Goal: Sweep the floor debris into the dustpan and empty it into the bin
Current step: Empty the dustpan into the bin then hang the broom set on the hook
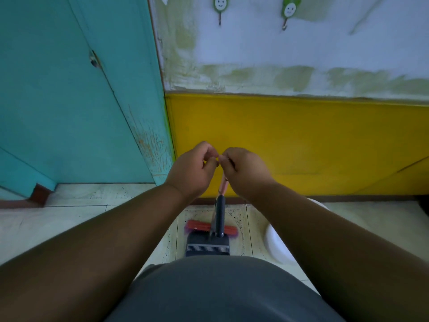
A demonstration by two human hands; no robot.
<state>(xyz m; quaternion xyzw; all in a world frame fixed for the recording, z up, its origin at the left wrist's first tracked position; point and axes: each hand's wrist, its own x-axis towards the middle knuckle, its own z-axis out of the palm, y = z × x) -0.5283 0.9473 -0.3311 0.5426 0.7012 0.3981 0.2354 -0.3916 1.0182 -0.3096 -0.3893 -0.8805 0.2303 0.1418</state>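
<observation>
Pale speckled tile floor (92, 196) meeting a yellow wall panel (301, 140), teal door (69, 101) at left.

Both hands raised together at centre, just before the panel. Left hand (192, 168) with fingers curled, thumb and fingertips pinched near the top of the handles. Right hand (243, 170) likewise curled, pinching the upper end of the pink broom handle (223, 184); exactly what the left pinches cannot be told. Hands touching or nearly so, knuckles up, forearms converging from the near corners.

Straight below the hands, handles running down and toward the viewer: long axis near-vertical, leaning slightly to the wall. Dark dustpan handle (220, 214) beside the pink one, seemingly clipped together. At the bottom, red broom head (199, 225) lying left-right on the floor, dustpan (207, 246) just nearer, its comb edge facing near. Neither hand clearly nearer; right directly atop the broom.

Likely next: separating broom from pan. White bin (276, 242) low at right, near the pan. Two green hooks (220, 5) high on the far wall.
</observation>
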